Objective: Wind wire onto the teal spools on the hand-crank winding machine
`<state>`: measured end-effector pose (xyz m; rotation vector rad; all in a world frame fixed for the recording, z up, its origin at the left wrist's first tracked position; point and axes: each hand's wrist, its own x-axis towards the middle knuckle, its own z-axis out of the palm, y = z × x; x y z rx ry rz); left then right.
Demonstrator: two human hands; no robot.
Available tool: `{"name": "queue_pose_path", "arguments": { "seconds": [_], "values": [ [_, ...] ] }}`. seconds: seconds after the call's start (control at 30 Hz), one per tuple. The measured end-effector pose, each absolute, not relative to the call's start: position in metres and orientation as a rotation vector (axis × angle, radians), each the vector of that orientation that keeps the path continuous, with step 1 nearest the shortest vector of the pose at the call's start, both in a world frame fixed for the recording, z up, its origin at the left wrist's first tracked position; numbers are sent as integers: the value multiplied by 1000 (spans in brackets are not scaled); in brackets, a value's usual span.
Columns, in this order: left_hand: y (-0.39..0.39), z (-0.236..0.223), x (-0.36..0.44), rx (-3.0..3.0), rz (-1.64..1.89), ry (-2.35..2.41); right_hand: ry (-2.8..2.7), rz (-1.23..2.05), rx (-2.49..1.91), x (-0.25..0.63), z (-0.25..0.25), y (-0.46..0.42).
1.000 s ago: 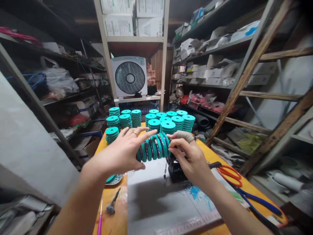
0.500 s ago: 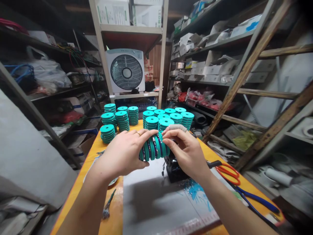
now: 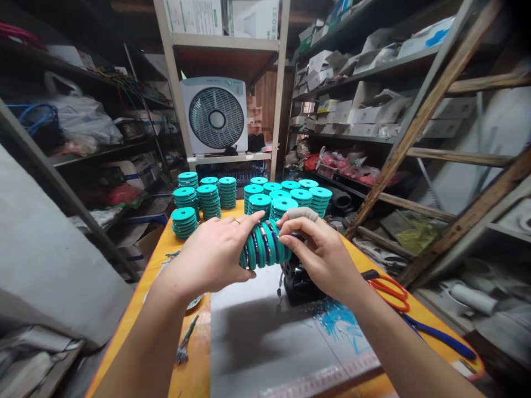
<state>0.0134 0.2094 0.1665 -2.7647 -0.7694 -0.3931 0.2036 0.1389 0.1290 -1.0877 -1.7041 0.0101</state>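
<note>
The yellow table (image 3: 203, 348) is extending beneath the grip; teal spool stacks (image 3: 259, 202) are standing beyond it. The left hand (image 3: 213, 249) is grasping a teal spool roll (image 3: 265, 247) sideways above the table. The right hand (image 3: 321, 249), a second ago at the roll's right edge, is now overlapping that end, apparently concentrating handling there. Whether its fingertips are pinching anything cannot be told.
</note>
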Motion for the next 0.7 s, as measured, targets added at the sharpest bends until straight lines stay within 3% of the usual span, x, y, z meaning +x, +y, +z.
{"name": "queue_pose_path", "arguments": {
  "seconds": [0.7],
  "values": [
    [209, 169, 13, -2786, -394, -773, -1759, -332, -1006, 209, 107, 141]
  ]
}}
